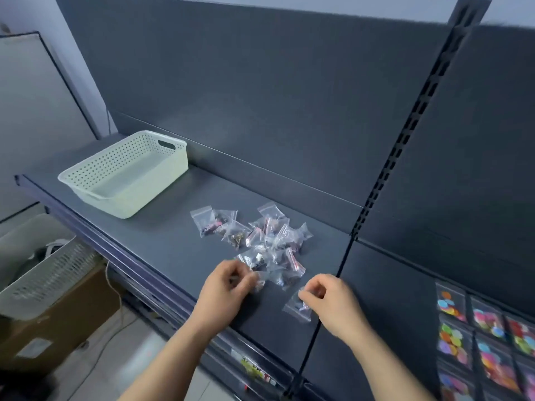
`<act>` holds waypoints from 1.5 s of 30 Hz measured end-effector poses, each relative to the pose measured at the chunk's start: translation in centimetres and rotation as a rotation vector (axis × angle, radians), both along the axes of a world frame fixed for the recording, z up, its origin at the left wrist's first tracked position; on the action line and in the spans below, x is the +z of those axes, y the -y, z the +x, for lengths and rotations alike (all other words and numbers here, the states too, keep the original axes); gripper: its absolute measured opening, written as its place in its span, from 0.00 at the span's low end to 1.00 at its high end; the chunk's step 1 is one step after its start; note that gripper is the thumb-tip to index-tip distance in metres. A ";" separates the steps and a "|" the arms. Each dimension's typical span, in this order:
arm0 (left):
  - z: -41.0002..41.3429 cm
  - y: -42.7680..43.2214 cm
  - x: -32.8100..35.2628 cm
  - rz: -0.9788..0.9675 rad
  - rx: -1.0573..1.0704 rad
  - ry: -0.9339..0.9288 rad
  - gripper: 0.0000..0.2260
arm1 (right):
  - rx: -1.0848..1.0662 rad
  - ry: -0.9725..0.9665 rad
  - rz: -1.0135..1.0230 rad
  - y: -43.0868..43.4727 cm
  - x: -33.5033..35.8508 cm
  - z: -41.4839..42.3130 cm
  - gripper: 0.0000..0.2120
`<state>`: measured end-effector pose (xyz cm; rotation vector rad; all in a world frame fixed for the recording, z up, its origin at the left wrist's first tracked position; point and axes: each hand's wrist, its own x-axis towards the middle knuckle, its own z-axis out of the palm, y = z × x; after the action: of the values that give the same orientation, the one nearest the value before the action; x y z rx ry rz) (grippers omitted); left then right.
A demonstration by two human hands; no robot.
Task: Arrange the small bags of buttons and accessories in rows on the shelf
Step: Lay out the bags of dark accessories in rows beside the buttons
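Note:
A loose heap of several small clear zip bags (pixel 260 241) with buttons and trinkets lies in the middle of the dark grey shelf (pixel 173 241). My left hand (pixel 225 287) is at the heap's near edge, fingers curled on a small bag (pixel 259 282). My right hand (pixel 333 302) pinches the top of another small bag (pixel 298 308), which lies on the shelf apart from the heap, near the front edge.
A pale perforated plastic basket (pixel 127 175) stands on the shelf's left part. Rows of bags with coloured discs (pixel 486 340) lie on the neighbouring shelf at the right. A slotted upright (pixel 405 140) divides the two shelves. Below left are a white crate (pixel 43 273) and cardboard box (pixel 66 322).

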<state>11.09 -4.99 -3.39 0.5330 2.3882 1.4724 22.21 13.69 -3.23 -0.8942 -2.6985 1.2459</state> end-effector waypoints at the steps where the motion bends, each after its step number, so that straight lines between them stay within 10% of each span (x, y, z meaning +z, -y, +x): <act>1: -0.6 0.0 0.3 0.102 0.037 0.099 0.09 | -0.027 -0.029 -0.044 0.1 0.2 -0.1 0.06; 5: -3.5 -0.9 1.2 0.137 0.053 0.156 0.08 | -0.180 -0.167 -0.245 1.1 0.8 -0.6 0.06; 12: -6.2 -1.8 0.0 -0.532 -0.226 -0.249 0.09 | -0.210 -0.095 -0.157 1.2 1.4 -4.2 0.11; 19: -7.3 -0.1 -0.9 -0.203 -0.238 0.021 0.10 | -0.231 0.100 0.047 1.2 0.3 -7.4 0.07; 32: -5.0 -0.9 2.9 0.219 -0.212 0.315 0.14 | -0.489 -0.324 -0.352 2.5 5.1 -0.4 0.06; 45: 4.3 -7.8 2.7 0.155 -0.397 0.341 0.23 | -0.906 -0.426 -0.516 0.3 2.3 9.2 0.06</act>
<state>15.39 2.78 -0.66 0.6829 1.7969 1.4374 31.46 13.41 -0.94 -1.4394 -1.3560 1.6037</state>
